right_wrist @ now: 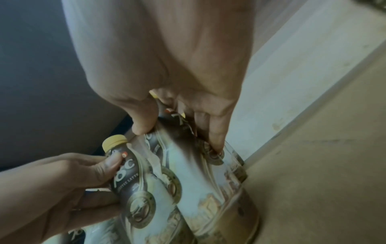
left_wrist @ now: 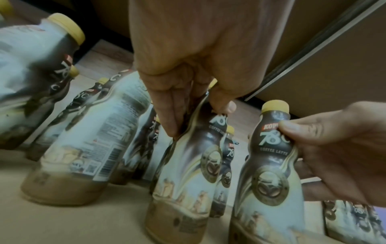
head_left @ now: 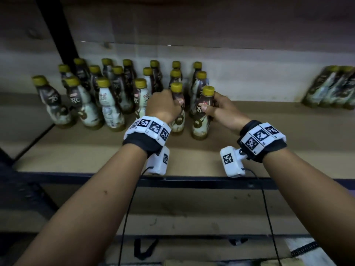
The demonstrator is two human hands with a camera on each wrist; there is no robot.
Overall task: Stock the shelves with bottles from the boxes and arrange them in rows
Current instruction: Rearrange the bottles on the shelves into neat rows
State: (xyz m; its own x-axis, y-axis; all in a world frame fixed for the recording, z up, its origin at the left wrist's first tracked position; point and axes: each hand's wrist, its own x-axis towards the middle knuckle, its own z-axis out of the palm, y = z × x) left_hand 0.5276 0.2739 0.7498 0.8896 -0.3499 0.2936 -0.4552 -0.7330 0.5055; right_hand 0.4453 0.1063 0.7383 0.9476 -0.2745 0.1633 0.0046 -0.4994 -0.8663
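Bottles of coffee latte with yellow caps and dark-and-cream sleeves (head_left: 113, 104) stood in rough rows on the brown board shelf (head_left: 278, 135). At the right end of that block, the left hand (head_left: 163, 106) was clamped round one bottle's neck (head_left: 177, 112) and the right hand (head_left: 221, 110) round its right-hand neighbour (head_left: 201, 120), both bases seemingly down on the shelf. Placing looked to be the step in hand; next, both needed squaring with the rows, then letting go
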